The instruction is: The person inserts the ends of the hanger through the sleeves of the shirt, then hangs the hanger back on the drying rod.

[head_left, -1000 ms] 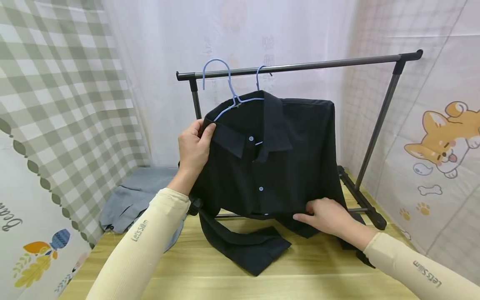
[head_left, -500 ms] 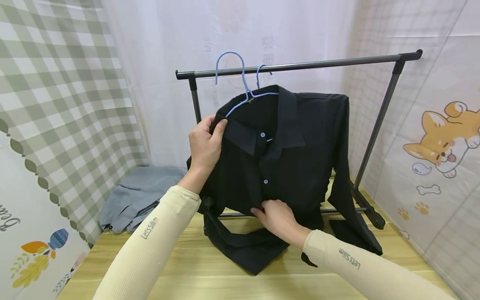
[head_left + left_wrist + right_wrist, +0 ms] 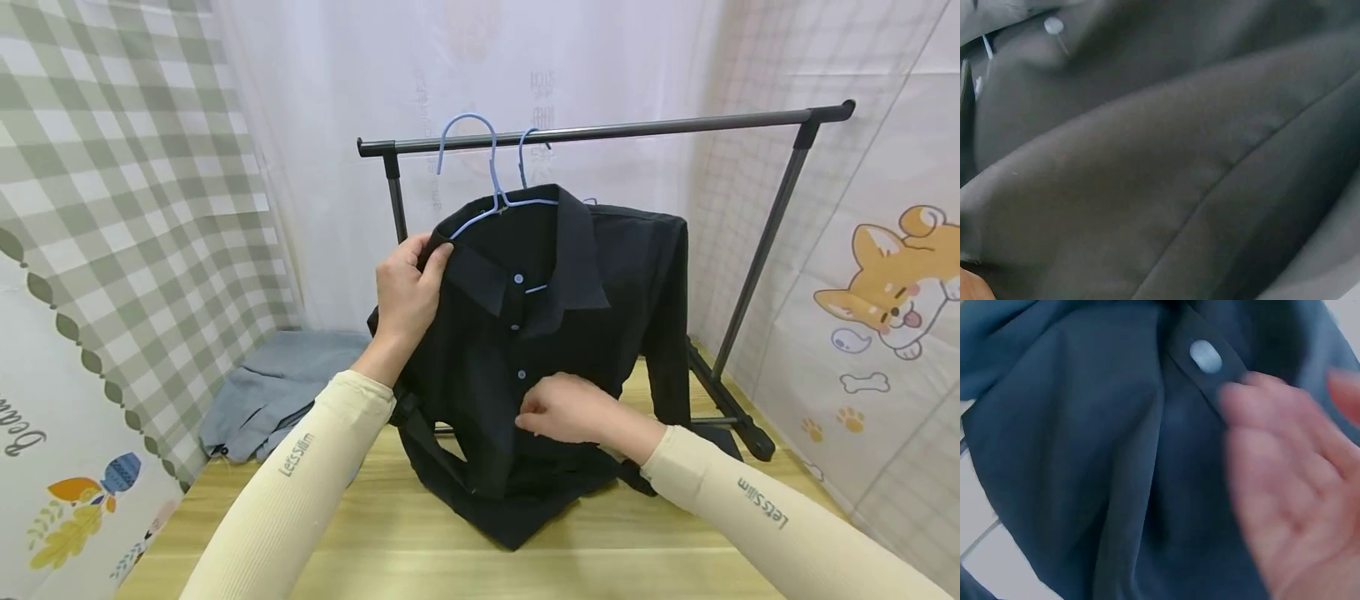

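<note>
Two hands are at a black shirt (image 3: 480,375), which sits on a blue hanger (image 3: 499,196) before a dark rail (image 3: 675,127), its lower cloth resting on the table (image 3: 600,562). The left hand (image 3: 408,287) pinches one side of the collar (image 3: 480,277). The right hand (image 3: 566,408) is by the front button (image 3: 522,374) — fingers (image 3: 1257,440) loose and blurred; whether they touch cloth I cannot tell. Grey clothes (image 3: 262,392) lie to the left.

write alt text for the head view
A person's left hand grips a black shirt, on a blue hanger, near the collar; the right hand is at the shirt's front. A dark clothes rack stands behind; grey fabric lies at frame left.
</note>
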Motion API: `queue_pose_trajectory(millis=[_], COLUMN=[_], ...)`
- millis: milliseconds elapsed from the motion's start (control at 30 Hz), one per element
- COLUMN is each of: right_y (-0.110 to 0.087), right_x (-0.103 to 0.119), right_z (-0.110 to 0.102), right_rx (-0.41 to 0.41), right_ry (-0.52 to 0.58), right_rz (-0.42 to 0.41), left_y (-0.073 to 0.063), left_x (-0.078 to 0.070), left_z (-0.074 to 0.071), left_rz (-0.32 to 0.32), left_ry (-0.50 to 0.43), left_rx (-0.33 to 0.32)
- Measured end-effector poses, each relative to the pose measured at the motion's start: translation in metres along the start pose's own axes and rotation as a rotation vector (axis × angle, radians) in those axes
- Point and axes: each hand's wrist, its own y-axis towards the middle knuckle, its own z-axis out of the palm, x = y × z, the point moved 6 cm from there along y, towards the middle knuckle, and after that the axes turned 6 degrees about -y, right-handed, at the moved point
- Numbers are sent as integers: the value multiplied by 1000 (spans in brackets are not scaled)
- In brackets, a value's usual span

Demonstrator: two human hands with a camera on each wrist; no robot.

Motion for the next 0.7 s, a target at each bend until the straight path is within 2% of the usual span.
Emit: queue_pose_trajectory(millis=[33, 67, 233, 300, 333, 367, 400, 433, 467, 533, 567, 633, 700], right_y=[-3, -7, -41, -58, -66, -71, -75, -77, -77, -73, -71, -69, -72], right_x=[-2, -3, -12, -20, -26, -32, -39, -46, -54, -67, -73, -81, -85], right_z=[-6, -15, -79, -107, -120, -132, -143, -152, -159, -166, -165, -159, -151], right_rx=[-75, -192, -848, -1068, -1149, -1190, -1197, -1163, -1095, -903, -799, -641, -579], right_ry=[-19, -30, -32, -61, -76, -103, -130, -158, -184, -225, -245, -239, -235], right_rz=[-24, -55, -199, -204, -178, -140, -94, -33, 9, 62, 51, 17, -43], left_y=[0, 0, -1, -2, -2, -3, -3, -4, -6, -9, -10, -15, -20], left_x=[1, 1, 6, 8, 9, 10, 11, 12, 12, 13, 13, 12, 11], left_z=[0, 0, 0, 1, 1, 1, 1, 2, 3, 5, 7, 12, 18], left_rz=[3, 6, -16, -38, -51, -61, -71, -80, -89, -102, -104, -104, -102], left_ry=[6, 6, 5, 5, 5, 6, 2, -1, -5, -14, -20, -28, -25], left_rx=[8, 16, 57, 79, 92, 106, 121, 137, 154, 189, 208, 254, 294])
